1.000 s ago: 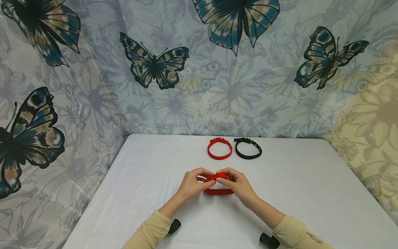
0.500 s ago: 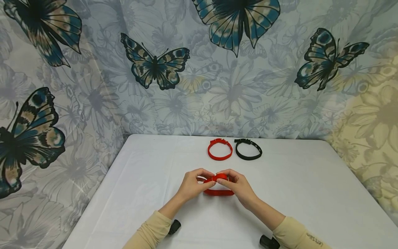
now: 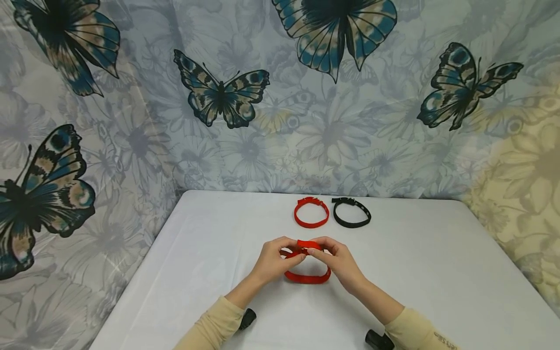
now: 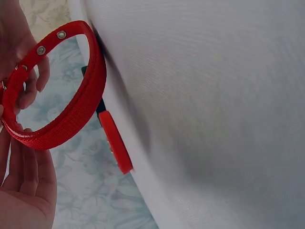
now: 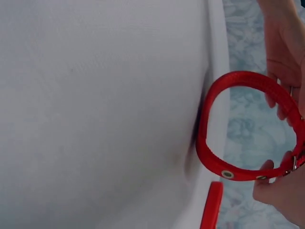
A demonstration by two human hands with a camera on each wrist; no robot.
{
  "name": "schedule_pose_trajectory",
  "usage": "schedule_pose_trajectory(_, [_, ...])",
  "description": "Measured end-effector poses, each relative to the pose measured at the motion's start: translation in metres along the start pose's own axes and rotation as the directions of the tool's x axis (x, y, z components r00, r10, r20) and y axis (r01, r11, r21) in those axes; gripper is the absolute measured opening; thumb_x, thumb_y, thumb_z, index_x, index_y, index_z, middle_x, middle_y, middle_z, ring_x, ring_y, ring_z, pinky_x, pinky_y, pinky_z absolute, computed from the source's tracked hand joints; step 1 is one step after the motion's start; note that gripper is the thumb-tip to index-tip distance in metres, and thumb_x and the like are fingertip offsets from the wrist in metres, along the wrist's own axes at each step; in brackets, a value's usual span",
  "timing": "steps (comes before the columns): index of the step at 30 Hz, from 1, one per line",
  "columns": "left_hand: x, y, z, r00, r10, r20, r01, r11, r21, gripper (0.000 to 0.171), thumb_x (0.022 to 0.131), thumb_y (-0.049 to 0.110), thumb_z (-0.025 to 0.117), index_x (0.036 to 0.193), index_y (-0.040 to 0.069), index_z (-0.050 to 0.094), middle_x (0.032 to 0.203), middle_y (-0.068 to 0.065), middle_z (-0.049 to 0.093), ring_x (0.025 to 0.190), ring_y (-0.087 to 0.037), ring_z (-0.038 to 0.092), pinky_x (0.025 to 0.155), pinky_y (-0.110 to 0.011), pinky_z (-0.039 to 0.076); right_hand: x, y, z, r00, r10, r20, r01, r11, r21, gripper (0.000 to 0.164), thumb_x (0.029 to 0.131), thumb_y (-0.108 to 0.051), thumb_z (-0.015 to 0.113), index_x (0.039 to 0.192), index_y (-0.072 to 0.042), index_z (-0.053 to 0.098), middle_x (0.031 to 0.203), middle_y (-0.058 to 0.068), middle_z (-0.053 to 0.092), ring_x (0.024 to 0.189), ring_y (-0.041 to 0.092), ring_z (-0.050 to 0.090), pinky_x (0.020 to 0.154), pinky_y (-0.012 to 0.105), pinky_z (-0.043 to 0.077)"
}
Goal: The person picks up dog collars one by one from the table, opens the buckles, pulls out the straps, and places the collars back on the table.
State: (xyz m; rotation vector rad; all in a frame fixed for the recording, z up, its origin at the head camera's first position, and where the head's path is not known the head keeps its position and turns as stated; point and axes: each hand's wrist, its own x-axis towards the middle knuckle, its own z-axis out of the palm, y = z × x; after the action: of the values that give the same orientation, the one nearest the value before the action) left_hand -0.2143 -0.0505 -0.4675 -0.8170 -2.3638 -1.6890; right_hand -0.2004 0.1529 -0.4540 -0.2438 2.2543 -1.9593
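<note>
Both hands hold a red collar (image 3: 307, 279) in a loop above the white table. My left hand (image 3: 272, 260) pinches its upper left part between thumb and fingers. Opposite it, my right hand (image 3: 341, 265) pinches the upper right part, where a short red strap piece arches up between the hands. The right wrist view shows metal eyelets and a metal buckle part by the right thumb; fingers hide much of the buckle. In the left wrist view the collar's (image 4: 71, 124) broad woven band hangs toward the table.
Farther back on the white table (image 3: 197, 253) lie a second red collar (image 3: 311, 225) and a black collar (image 3: 352, 224), side by side and buckled. A butterfly-print cloth (image 3: 245, 160) hangs behind the table. Black devices (image 3: 379, 340) sit under both wrists.
The collar's lower band has dropped toward the person, so the loop looks wider. A strap piece now arches up between the fingers. Both hands keep nearly the same place.
</note>
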Motion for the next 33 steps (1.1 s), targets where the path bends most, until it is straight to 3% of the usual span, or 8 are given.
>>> schedule_pose_trajectory(7, [0.001,-0.002,-0.001,1.0,0.002,-0.003,-0.002,1.0,0.01,0.016,0.085,0.015,0.076,0.101,0.013,0.076,0.094,0.006,0.071,0.088,-0.009,0.066,0.072,-0.027,0.056,0.003,-0.006,-0.008,0.996,-0.028,-0.081,0.025,0.999,-0.047,0.034,0.091,-0.027,0.071,0.113,-0.004,0.066,0.104,0.01,0.066,0.089,0.024,0.063,0.077,0.031,0.054])
schedule_pose_trajectory(13, [0.003,-0.001,-0.001,0.999,-0.028,-0.02,0.028,1.0,0.0,0.016,0.085,0.015,0.078,0.101,0.013,0.077,0.094,0.008,0.071,0.087,-0.009,0.066,0.073,-0.027,0.057,0.005,-0.007,-0.014,0.992,-0.035,-0.121,0.031,0.999,-0.039,0.034,0.091,-0.029,0.07,0.115,-0.005,0.067,0.105,0.016,0.067,0.089,0.022,0.064,0.081,0.035,0.055])
schedule_pose_trajectory(19, [0.005,-0.001,-0.001,0.998,-0.042,-0.036,0.042,0.999,0.002,0.016,0.085,0.016,0.077,0.1,0.012,0.077,0.094,0.006,0.072,0.087,-0.009,0.065,0.072,-0.026,0.057,0.011,-0.007,-0.017,0.991,0.052,-0.125,-0.047,0.998,0.038,0.042,0.09,-0.03,0.072,0.118,0.0,0.065,0.112,0.021,0.064,0.094,0.021,0.065,0.087,0.033,0.054])
schedule_pose_trajectory(24, [0.003,0.0,-0.001,0.995,-0.084,-0.047,0.083,0.996,-0.019,0.017,0.085,0.018,0.077,0.1,0.01,0.077,0.094,0.002,0.072,0.087,-0.014,0.066,0.072,-0.025,0.056,0.015,-0.004,-0.018,0.984,0.129,-0.125,-0.118,0.989,0.088,0.046,0.089,-0.034,0.072,0.119,0.001,0.064,0.113,0.018,0.066,0.096,0.021,0.066,0.085,0.036,0.055])
schedule_pose_trajectory(26, [0.001,0.01,-0.003,0.994,-0.099,-0.048,0.098,0.995,-0.021,0.016,0.086,0.014,0.076,0.099,0.006,0.077,0.094,-0.002,0.073,0.088,-0.019,0.067,0.072,-0.025,0.056,0.017,-0.002,-0.019,0.98,0.154,-0.123,-0.142,0.984,0.104,0.047,0.089,-0.035,0.072,0.12,0.0,0.064,0.11,0.013,0.068,0.095,0.021,0.066,0.085,0.037,0.055])
schedule_pose_trajectory(31, [-0.001,0.009,-0.002,0.99,-0.137,-0.04,0.137,0.99,0.005,0.012,0.086,0.015,0.076,0.096,0.009,0.077,0.091,0.001,0.073,0.084,-0.016,0.067,0.072,-0.026,0.055,0.017,-0.001,-0.019,0.973,0.213,-0.094,-0.198,0.969,0.148,0.05,0.09,-0.035,0.071,0.124,0.001,0.062,0.112,0.008,0.068,0.098,0.019,0.066,0.086,0.036,0.055])
schedule_pose_trajectory(33, [-0.001,-0.002,0.0,0.988,-0.147,-0.037,0.148,0.989,0.018,0.011,0.086,0.02,0.076,0.093,0.013,0.078,0.088,0.006,0.072,0.081,-0.01,0.066,0.071,-0.026,0.055,0.017,-0.001,-0.019,0.97,0.231,-0.08,-0.216,0.963,0.162,0.051,0.091,-0.035,0.07,0.125,0.001,0.061,0.114,0.009,0.068,0.099,0.019,0.066,0.086,0.035,0.054])
